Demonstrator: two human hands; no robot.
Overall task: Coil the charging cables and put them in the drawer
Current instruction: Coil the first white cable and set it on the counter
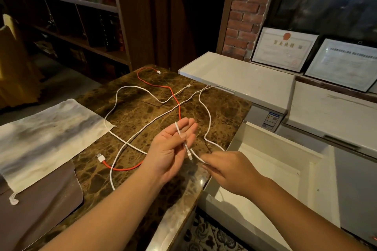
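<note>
The left hand (171, 146) lies palm up above the table's (142, 112) near edge, thumb pinning the plug end of a white cable (207, 112) across straight fingers (188, 125), probably to anchor the first loop. Just right of it, the right hand (226, 171) pinches the same cable, ready to feed slack. Beyond the left hand, a red cable (179, 112) and another white cable (114, 106) lie uncoiled. The open drawer (275, 161) waits right of the table.

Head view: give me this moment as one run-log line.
stage: coiling begins | left hand: thumb pins white cable plug end on palm | right hand: pinches same cable | red cable: loose on counter | drawer: open
</note>
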